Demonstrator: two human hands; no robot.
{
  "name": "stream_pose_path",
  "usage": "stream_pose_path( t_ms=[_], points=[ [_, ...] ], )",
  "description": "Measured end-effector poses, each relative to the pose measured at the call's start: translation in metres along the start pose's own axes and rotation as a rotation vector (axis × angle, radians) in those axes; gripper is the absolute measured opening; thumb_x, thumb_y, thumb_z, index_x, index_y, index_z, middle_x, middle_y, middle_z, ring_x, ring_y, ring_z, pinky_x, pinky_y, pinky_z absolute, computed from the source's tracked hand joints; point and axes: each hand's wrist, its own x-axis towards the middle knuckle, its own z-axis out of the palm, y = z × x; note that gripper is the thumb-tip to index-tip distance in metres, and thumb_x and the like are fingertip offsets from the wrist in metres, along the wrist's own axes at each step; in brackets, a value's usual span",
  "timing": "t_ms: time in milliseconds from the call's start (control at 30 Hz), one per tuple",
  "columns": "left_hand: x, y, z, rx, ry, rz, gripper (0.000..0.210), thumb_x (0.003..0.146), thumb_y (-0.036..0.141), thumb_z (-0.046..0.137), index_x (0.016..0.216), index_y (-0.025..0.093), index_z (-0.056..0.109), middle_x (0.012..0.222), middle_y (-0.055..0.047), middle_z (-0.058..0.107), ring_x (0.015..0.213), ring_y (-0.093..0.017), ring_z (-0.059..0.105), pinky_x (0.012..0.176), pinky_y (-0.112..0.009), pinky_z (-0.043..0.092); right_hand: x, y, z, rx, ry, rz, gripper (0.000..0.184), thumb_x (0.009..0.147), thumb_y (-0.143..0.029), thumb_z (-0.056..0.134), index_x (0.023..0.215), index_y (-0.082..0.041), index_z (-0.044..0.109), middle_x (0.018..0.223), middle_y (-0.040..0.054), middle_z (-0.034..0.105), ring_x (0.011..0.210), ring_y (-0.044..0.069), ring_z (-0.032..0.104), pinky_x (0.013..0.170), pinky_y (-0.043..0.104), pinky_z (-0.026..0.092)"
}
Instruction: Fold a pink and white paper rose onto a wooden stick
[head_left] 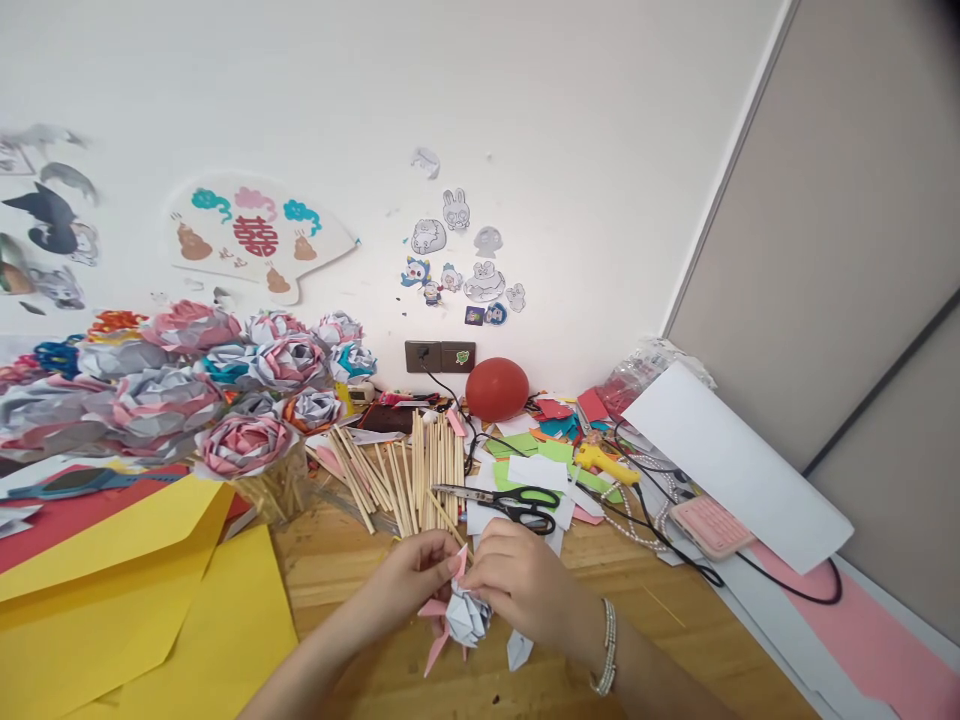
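One folded scrap (519,650) lies on the surface (322,560), just beside a paper flower (468,618) gripped by both the left hand (405,582) and the right hand (525,580), fingertips meeting at an upright pink petal (460,562). The step seems to be petal shaping or fixing, calling for steady pinching. Beyond: scissors (501,496), then sticks (439,455).

Paper flower (469,618) partly hidden; yellow sheets (225,620) cut off at left.
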Motion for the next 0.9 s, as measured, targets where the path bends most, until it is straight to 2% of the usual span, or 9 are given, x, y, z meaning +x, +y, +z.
stream_pose_path(
  t_ms=[67,133,233,333,600,800,900],
  points=[
    [0.001,-0.002,0.0,0.0,-0.003,0.0,0.047,0.059,0.06,0.063,0.064,0.016,0.048,0.05,0.008,0.05,0.04,-0.009,0.051,0.039,-0.02,0.041,0.0,0.0,-0.005,-0.029,-0.067,-0.065,0.029,0.091,-0.019,0.036,0.08,-0.019,0.063,0.072,0.0048,0.063,0.071,0.017,0.05,0.067,0.03,0.042],
    [0.001,-0.003,-0.001,0.004,-0.002,0.005,0.046,0.06,0.059,0.062,0.065,0.016,0.048,0.053,0.007,0.05,0.043,-0.01,0.053,0.041,-0.021,0.042,0.0,0.0,-0.008,-0.039,-0.114,-0.068,0.029,0.09,-0.018,0.035,0.081,-0.019,0.063,0.072,0.0045,0.062,0.071,0.017,0.05,0.069,0.029,0.042],
    [0.001,-0.005,-0.001,0.014,0.003,0.014,0.041,0.065,0.056,0.06,0.068,0.016,0.049,0.058,0.006,0.052,0.047,-0.011,0.055,0.042,-0.021,0.043,-0.002,0.001,-0.007,-0.015,-0.108,0.07,0.021,0.089,-0.028,0.042,0.089,-0.02,0.062,0.076,0.0034,0.062,0.073,0.017,0.052,0.07,0.029,0.041],
    [0.002,-0.009,-0.001,0.02,-0.002,0.006,0.04,0.066,0.056,0.059,0.07,0.018,0.048,0.054,0.007,0.051,0.042,-0.011,0.053,0.037,-0.02,0.04,-0.004,0.001,0.0,-0.005,-0.093,0.158,0.024,0.086,-0.037,0.046,0.095,-0.021,0.062,0.081,0.0043,0.064,0.076,0.018,0.053,0.07,0.029,0.04],
    [0.007,-0.02,-0.003,-0.015,-0.007,-0.001,0.041,0.067,0.058,0.058,0.068,0.018,0.046,0.052,0.007,0.05,0.041,-0.01,0.052,0.036,-0.019,0.039,-0.003,-0.004,-0.001,-0.083,-0.174,0.099,0.027,0.088,-0.029,0.042,0.071,-0.02,0.061,0.066,0.002,0.061,0.065,0.016,0.05,0.066,0.027,0.037],
    [0.007,-0.016,0.0,-0.041,-0.019,0.003,0.041,0.066,0.056,0.06,0.069,0.017,0.048,0.049,0.007,0.052,0.038,-0.009,0.05,0.035,-0.018,0.038,-0.002,-0.004,0.004,-0.016,-0.089,0.245,0.016,0.084,-0.022,0.051,0.072,-0.02,0.061,0.063,-0.0013,0.056,0.066,0.014,0.05,0.063,0.025,0.036],
    [0.007,-0.018,-0.001,-0.076,-0.03,0.005,0.04,0.067,0.055,0.059,0.069,0.017,0.048,0.05,0.007,0.054,0.038,-0.009,0.051,0.037,-0.019,0.04,-0.003,-0.004,0.008,-0.014,-0.089,0.267,0.021,0.083,-0.02,0.051,0.063,-0.019,0.057,0.061,-0.0015,0.053,0.066,0.014,0.049,0.064,0.025,0.037]
  ],
)
